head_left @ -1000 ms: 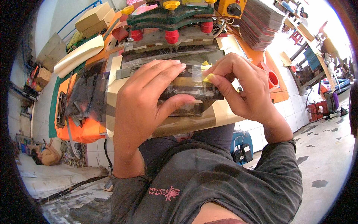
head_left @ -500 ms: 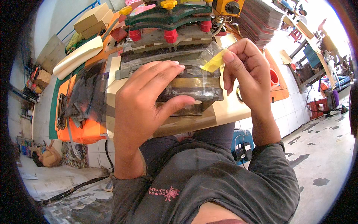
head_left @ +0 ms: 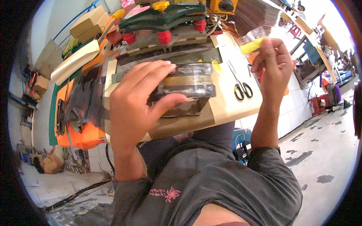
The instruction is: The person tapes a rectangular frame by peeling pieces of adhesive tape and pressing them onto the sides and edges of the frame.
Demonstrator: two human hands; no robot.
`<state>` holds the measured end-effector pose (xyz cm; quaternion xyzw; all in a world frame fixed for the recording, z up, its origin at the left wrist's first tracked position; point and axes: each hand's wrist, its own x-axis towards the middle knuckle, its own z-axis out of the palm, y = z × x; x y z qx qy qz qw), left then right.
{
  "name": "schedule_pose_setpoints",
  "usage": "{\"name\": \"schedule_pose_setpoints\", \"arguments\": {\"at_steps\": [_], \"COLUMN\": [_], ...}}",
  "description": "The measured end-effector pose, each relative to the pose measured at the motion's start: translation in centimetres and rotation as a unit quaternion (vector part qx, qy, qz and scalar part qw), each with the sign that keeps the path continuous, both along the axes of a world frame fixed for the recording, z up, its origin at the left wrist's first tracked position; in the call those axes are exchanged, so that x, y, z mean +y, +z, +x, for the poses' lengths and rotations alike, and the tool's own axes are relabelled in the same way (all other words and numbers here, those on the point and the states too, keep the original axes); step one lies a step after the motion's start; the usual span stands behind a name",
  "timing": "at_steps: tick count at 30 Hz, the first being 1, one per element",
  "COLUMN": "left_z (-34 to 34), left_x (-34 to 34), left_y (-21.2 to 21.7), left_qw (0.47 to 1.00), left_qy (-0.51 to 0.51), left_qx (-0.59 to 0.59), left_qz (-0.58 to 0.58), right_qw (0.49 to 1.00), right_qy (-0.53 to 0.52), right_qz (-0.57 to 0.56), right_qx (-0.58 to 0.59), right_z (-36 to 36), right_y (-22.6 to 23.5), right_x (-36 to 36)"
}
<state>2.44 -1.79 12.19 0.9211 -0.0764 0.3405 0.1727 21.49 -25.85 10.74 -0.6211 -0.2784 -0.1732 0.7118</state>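
Observation:
My left hand (head_left: 134, 96) grips the dark metal block (head_left: 188, 90), its fingers over the top and its thumb along the near side. A brass-coloured band runs across the block, with clear tape over its right end. Off to the right, my right hand (head_left: 277, 62) is raised above the table, pinching a yellow strip (head_left: 252, 46) between thumb and fingers. Thin clear film (head_left: 254, 34) hangs with the strip. A small yellow piece (head_left: 216, 66) sticks up beside the block's right end. Black-handled scissors (head_left: 241, 89) lie on the pale tabletop (head_left: 226, 107) between block and right hand.
Behind the block stands a green clamp frame (head_left: 162, 20) with red feet and yellow knobs. Stacked sheets (head_left: 256, 17) are at the back right, near a yellow box with a black dial (head_left: 222, 6). A paper roll (head_left: 75, 62) and orange cloth (head_left: 81, 132) lie left.
My right hand has moved right, away from the block, carrying the yellow strip and clear film. The scissors have come into sight. My left hand keeps its hold on the block.

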Motion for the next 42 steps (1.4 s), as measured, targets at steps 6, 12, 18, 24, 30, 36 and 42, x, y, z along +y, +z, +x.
{"name": "schedule_pose_setpoints", "arguments": {"at_steps": [6,12,18,24,30,36,42], "left_z": [0.0,0.0,0.2,0.1,0.1,0.1,0.0], "left_x": [-0.3,0.2,-0.3,-0.4,-0.4,-0.4,-0.5], "left_y": [0.8,1.3,1.3,1.3,1.2,1.0,1.1], "left_qw": [1.000,0.999,0.999,0.999,0.999,0.999,0.999], "left_qy": [-0.004,-0.002,-0.021,-0.022,-0.021,-0.023,-0.017], "left_qx": [-0.017,0.043,-0.001,-0.007,-0.007,-0.010,-0.014], "left_qz": [0.022,0.028,0.046,0.041,0.036,0.037,0.041], "right_qw": [0.994,0.984,0.960,0.901,0.908,0.901,0.907], "right_qy": [0.034,0.024,-0.189,-0.269,-0.201,-0.158,-0.106], "right_qz": [0.016,0.013,-0.202,-0.315,-0.307,-0.327,-0.343], "right_qx": [0.101,0.177,-0.047,-0.128,-0.203,-0.236,-0.221], "right_z": [2.6,3.7,6.5,7.6,7.2,6.5,6.7], "right_y": [-4.9,-9.6,-11.0,-11.2,-11.0,-10.6,-10.3], "right_x": [-1.4,-2.5,-1.2,1.0,2.3,2.4,2.2]}}
